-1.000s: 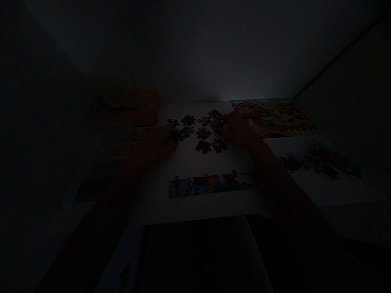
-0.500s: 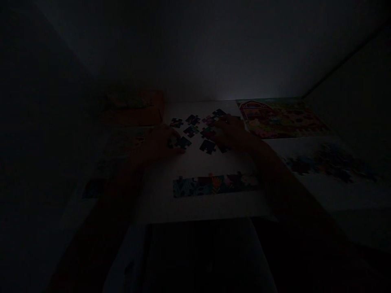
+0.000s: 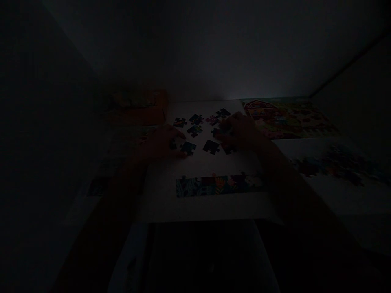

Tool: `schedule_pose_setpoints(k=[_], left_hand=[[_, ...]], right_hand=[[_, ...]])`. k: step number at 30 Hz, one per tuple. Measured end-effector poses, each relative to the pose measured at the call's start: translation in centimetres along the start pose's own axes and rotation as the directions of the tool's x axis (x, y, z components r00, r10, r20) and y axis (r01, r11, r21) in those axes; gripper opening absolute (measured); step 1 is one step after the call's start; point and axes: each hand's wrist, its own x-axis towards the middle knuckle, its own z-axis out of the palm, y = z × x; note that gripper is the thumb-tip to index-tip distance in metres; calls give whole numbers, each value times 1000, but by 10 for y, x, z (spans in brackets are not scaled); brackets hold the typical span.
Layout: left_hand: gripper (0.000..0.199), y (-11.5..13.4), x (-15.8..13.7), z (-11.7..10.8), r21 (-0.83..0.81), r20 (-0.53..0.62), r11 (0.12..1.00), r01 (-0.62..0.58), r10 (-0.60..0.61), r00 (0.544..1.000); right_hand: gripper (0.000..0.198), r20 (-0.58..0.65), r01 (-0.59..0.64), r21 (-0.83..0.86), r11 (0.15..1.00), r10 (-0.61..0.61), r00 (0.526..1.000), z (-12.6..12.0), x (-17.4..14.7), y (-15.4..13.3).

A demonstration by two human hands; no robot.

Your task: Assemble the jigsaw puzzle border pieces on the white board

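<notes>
The picture is very dark. Several loose puzzle pieces [image 3: 195,119] lie scattered on a white board [image 3: 198,207]. A joined strip of pieces [image 3: 218,185] runs along the board's near part. My left hand [image 3: 160,143] lies flat on the board, its fingertips touching a dark piece [image 3: 187,147]. My right hand [image 3: 242,132] reaches in from the right, and its fingers close over a piece [image 3: 219,132] in the middle of the scatter. Two more pieces [image 3: 211,147] lie between my hands.
A finished farm-picture puzzle [image 3: 287,118] lies at the back right. In front of it is a heap of loose pieces [image 3: 332,165] on another white sheet. An orange box [image 3: 137,108] stands at the back left. A wall closes the far side.
My left hand has slid a dark piece toward me. My right hand has drawn back a little from the far pieces and now covers a middle piece. The view has drifted slightly.
</notes>
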Motion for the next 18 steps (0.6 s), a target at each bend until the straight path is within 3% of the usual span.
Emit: schedule_pose_setpoints(k=[3,7,10,13,18], left_hand=[[51,1,0,-2,-4,2,999,-33,33,999],[49,4,2,-1,-21,-23,1000,5,-6,1000],[40,7,1,0,-116,-21,993,24,-27,999],[28,13,1,-1,-242,-89,970,-7,-15,996],[35,21,1,-6,-341,-163,940,-28,-30,986]], right_hand=[[50,-31,-24,-15,1000,23,999,2,1,5],[48,-40,-29,-17,999,28,999,6,3,10],[48,-47,-36,-5,999,35,998,8,4,12],[52,-54,-51,17,999,52,997,9,4,11],[61,-81,-30,39,999,33,996,4,4,6]])
